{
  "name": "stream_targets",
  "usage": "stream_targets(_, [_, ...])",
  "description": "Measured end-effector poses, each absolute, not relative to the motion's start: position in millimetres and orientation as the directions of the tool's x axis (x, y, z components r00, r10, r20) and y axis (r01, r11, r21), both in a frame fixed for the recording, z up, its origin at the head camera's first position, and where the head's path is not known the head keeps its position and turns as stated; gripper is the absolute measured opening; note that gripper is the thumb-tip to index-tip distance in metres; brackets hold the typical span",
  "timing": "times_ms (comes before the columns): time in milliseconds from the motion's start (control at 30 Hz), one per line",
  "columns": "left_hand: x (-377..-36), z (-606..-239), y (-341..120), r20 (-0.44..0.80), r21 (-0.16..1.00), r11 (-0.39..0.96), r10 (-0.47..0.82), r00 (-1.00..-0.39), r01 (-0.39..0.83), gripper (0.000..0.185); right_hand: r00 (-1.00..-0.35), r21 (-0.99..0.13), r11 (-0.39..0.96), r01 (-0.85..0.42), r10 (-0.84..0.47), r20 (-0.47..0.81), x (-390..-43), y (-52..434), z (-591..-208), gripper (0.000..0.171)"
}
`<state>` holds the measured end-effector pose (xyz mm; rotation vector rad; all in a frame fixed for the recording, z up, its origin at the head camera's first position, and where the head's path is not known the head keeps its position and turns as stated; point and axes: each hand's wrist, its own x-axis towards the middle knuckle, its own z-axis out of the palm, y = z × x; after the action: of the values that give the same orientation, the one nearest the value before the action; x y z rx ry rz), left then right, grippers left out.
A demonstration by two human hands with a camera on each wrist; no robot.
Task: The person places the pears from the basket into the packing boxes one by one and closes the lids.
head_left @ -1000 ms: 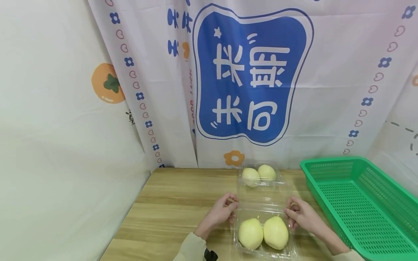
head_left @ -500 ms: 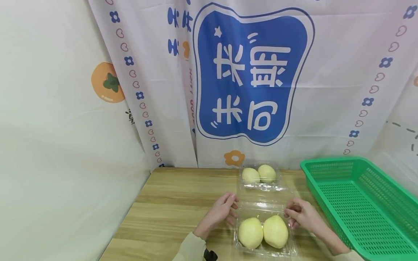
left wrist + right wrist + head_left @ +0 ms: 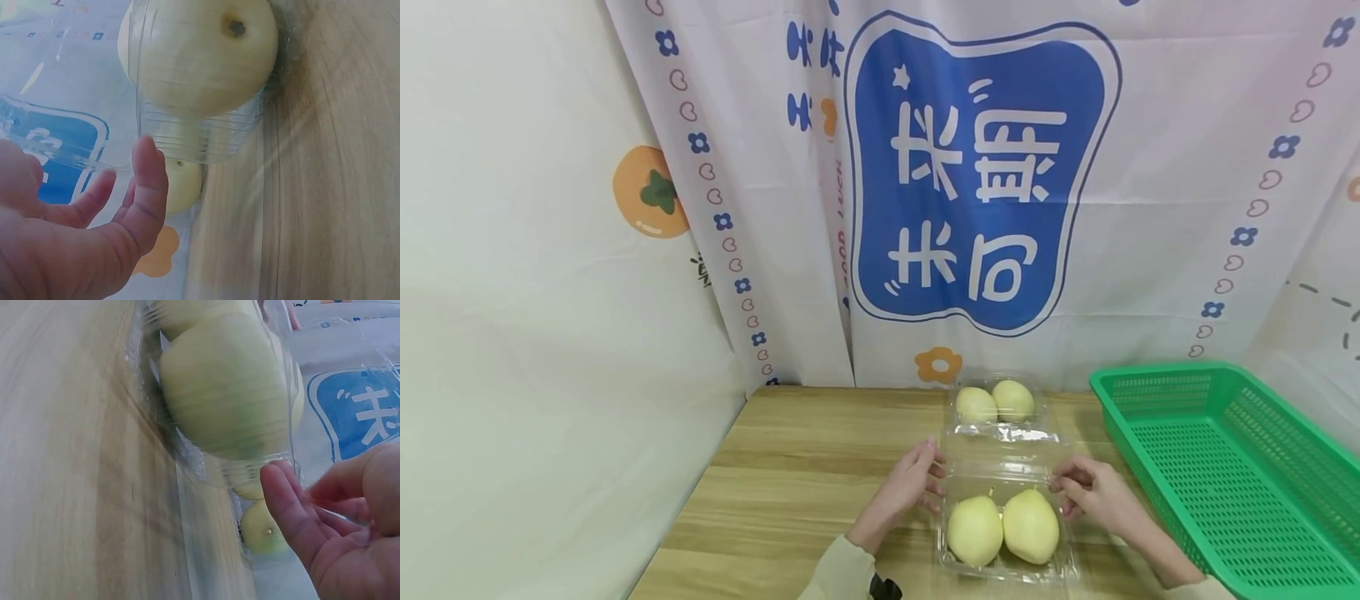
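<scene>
A clear plastic clamshell box [image 3: 1003,572] lies near the table's front and holds two pale yellow pears [image 3: 974,530] [image 3: 1031,525]. Its hinged lid [image 3: 1003,458] stands raised behind them. My left hand [image 3: 917,479] pinches the lid's left edge and my right hand [image 3: 1086,492] pinches its right edge. The left wrist view shows my left hand [image 3: 94,187] at the clear lid [image 3: 62,94], with a pear [image 3: 200,56] above. The right wrist view shows my right hand [image 3: 331,506] at the lid beside a pear [image 3: 225,394].
A second clear box with two pears [image 3: 996,402] stands shut just behind the first. A large green perforated basket [image 3: 1225,475] sits on the right of the wooden table [image 3: 797,483]. A printed curtain [image 3: 977,167] hangs along the back edge.
The near box's lid has risen from lying flat on the table to standing up behind the pears, and both hands have moved up and slightly inward with it.
</scene>
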<state>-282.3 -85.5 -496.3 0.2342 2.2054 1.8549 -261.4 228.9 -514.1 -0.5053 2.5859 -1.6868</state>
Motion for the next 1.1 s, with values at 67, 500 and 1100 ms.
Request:
stream_targets(67, [-282.4, -496.3, -85.5, -0.082, 0.983, 0.179, 0.275, -0.958, -0.032, 0.058, -0.948, -0.901, 0.352, -0.255, -0.273, 0.162, -261.4, 228.8, -513.6, 0.019])
stream_targets(500, [-283.7, -498.1, -87.4, -0.079, 0.987, 0.157, 0.295, -0.952, -0.033, 0.036, -0.955, -0.946, 0.262, -0.19, -0.274, 0.116, -263.5, 228.8, -512.6, 0.032])
stream_targets(1100, [-287.7, -501.8, -92.1, -0.059, 0.977, 0.213, 0.347, -0.936, 0.017, 0.027, -0.983, -0.903, 0.412, -0.123, -0.177, 0.053, -263.9, 227.9, -512.0, 0.043])
